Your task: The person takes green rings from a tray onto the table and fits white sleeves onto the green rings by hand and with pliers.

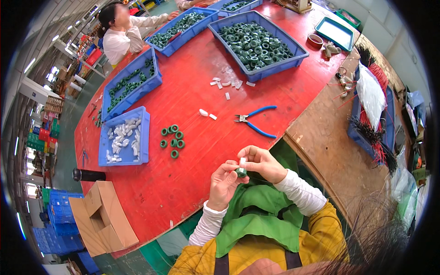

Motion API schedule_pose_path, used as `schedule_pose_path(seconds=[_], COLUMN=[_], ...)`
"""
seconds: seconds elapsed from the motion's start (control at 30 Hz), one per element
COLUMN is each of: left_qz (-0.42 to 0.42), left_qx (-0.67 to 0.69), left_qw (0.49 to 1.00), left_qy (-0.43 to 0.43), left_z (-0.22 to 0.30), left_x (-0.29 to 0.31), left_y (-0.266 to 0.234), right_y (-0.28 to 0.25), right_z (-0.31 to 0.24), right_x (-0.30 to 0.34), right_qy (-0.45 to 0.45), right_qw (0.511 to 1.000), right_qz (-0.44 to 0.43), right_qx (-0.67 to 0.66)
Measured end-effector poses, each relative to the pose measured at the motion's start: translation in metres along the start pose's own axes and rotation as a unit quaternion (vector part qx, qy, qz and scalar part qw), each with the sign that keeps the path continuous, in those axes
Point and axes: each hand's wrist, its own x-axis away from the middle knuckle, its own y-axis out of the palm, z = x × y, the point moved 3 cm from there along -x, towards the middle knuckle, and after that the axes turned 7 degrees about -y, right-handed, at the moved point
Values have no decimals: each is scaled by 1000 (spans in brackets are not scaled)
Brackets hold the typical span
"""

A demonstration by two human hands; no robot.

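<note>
My left hand (223, 184) pinches a dark green ring (241, 173) between thumb and fingers, just above my green apron (250, 215). From the other side, my right hand (265, 164) grips a small white piece (243, 161), which touches the ring's top. Beyond my hands, diagonal cutters (255, 121) with blue handles lie on the red table (183, 110), jaws pointing left. Several loose green rings (174, 142) form a small group at the left. Two white pieces (208, 114) lie near the middle, and several white scraps (228, 84) are scattered farther off.
A blue tray (146, 153) of white pieces stands at the left. More blue trays (285, 62) hold green rings toward the back. A cardboard box (106, 220) and a black bottle (89, 175) are near left. On the right, a wooden table (316, 130) bears red wires (378, 75). Another person (126, 39) sits far left.
</note>
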Motion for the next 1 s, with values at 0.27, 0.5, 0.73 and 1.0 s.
schedule_pose_path(seconds=[0.27, 0.5, 0.73, 1.0], left_qz=[17, 6, 28, 16], left_qx=[37, 45, 77, -22], left_qw=[999, 998, 996, 1000], left_qy=[-28, -36, -21, -13], left_z=[-8, -8, -7, -1], left_x=[-1, 0, -4, -3], left_y=[-8, -9, -10, -12], right_y=[-2, -3, 3, 1], right_z=[17, 18, 22, 12], right_x=[6, 11, 19, 16], right_qy=[28, 52, -60, -130], right_qw=[996, 998, 997, 976], right_qz=[71, 32, -44, -46], right_qx=[-48, -18, 35, 169])
